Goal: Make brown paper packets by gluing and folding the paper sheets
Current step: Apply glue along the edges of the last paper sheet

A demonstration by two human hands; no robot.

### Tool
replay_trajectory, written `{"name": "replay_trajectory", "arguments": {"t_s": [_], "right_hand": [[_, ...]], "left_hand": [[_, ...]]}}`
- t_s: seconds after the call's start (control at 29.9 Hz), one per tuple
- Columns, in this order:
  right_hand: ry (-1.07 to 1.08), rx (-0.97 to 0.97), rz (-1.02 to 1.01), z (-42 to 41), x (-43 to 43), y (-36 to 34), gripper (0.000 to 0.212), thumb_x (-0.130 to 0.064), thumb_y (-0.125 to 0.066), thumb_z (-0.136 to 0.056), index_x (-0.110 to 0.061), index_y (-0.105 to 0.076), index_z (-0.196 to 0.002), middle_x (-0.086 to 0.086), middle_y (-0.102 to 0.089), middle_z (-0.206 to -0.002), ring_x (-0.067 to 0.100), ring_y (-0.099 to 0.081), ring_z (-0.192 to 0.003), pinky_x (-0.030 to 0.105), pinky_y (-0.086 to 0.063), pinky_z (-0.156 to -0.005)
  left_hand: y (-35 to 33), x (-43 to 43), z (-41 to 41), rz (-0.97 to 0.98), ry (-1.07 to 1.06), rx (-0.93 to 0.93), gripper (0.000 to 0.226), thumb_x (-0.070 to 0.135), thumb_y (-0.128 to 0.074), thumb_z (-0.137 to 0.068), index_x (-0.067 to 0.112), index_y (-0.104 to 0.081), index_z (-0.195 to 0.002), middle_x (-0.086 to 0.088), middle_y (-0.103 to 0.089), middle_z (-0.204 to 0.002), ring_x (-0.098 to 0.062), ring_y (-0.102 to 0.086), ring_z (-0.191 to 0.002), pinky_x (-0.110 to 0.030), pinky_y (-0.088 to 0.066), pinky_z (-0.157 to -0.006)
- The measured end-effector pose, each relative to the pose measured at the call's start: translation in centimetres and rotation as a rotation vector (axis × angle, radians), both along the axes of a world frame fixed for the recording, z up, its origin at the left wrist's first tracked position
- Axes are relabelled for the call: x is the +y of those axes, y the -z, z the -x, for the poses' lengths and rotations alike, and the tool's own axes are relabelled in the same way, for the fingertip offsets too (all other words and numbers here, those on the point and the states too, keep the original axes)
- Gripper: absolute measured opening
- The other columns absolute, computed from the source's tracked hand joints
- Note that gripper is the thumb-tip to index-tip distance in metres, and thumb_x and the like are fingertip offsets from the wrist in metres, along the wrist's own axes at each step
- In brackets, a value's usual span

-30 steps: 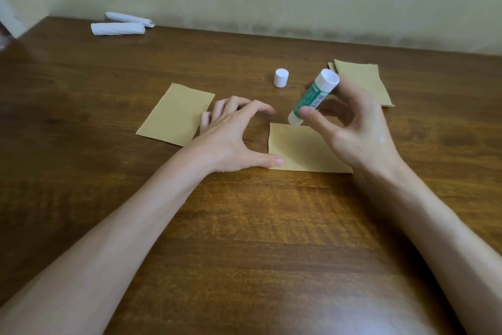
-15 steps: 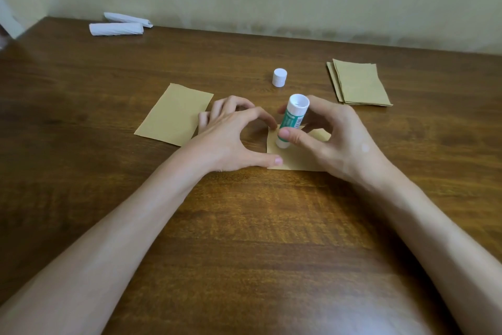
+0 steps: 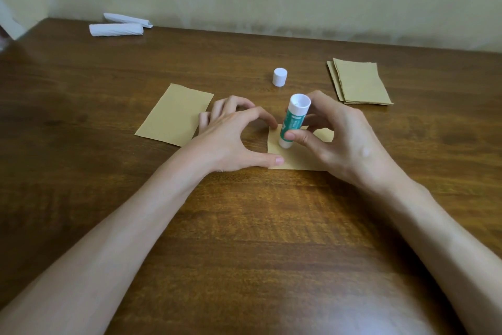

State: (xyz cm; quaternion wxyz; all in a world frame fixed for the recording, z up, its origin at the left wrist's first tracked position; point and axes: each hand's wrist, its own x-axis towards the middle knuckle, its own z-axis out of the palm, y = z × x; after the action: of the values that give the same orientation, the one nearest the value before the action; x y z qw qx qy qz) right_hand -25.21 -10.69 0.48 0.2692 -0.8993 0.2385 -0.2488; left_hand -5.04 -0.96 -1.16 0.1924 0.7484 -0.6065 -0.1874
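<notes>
Now R hand (image 3: 350, 144) grip is pinching the glue stick (image 3: 294, 121), tip down on the brown paper sheet (image 3: 296, 160) mid-desk (image 3: 244, 226); L hand (image 3: 228, 141), grip spread, is pressing sheet's left edge.

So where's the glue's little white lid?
In the head view, the white cap stands on the table just beyond the glue stick held by the right hand, with the stack of brown sheets off to its right.

Gripped glue stick (image 3: 294, 120) on brown sheet (image 3: 297, 161)
</notes>
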Motion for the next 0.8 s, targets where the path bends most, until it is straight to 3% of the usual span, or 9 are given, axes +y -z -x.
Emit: {"name": "replay_trajectory", "arguments": {"t_s": [0.17, 0.43, 0.8], "right_hand": [[0.044, -0.03, 0.041, -0.4, 0.1, 0.2, 0.034, -0.035, -0.08, -0.093, -0.019, -0.06, -0.116, -0.015, -0.071, -0.109, 0.002, -0.072, -0.102, 0.021, -0.058, -0.086], [0.095, 0.002, 0.037, -0.9, -0.2, 0.8, 0.025, -0.022, -0.075, -0.098, -0.019, -0.057, -0.115, -0.008, -0.075, -0.106, 0.012, -0.074, -0.105, 0.046, -0.059, -0.092], [0.165, -0.009, 0.066, -1.8, -0.6, 0.9, 0.025, -0.024, -0.076, -0.096, -0.018, -0.055, -0.108, -0.004, -0.076, -0.106, 0.018, -0.074, -0.102, 0.044, -0.059, -0.087]], "left_hand": [[0.0, 0.0, -0.1, -0.004, 0.007, -0.003, 0.059, 0.077, -0.075, -0.066, 0.06, -0.053, -0.119, 0.019, -0.032, -0.14, -0.008, -0.018, -0.142, -0.034, -0.017, -0.104], [0.0, 0.0, 0.0, -0.011, 0.002, -0.009, 0.06, 0.078, -0.073, -0.065, 0.059, -0.053, -0.119, 0.018, -0.031, -0.14, -0.01, -0.018, -0.142, -0.034, -0.016, -0.104], [0.0, 0.0, 0.1, -0.005, -0.004, -0.005, 0.056, 0.074, -0.077, -0.068, 0.058, -0.054, -0.117, 0.018, -0.031, -0.142, -0.009, -0.017, -0.142, -0.032, -0.013, -0.101]]}}
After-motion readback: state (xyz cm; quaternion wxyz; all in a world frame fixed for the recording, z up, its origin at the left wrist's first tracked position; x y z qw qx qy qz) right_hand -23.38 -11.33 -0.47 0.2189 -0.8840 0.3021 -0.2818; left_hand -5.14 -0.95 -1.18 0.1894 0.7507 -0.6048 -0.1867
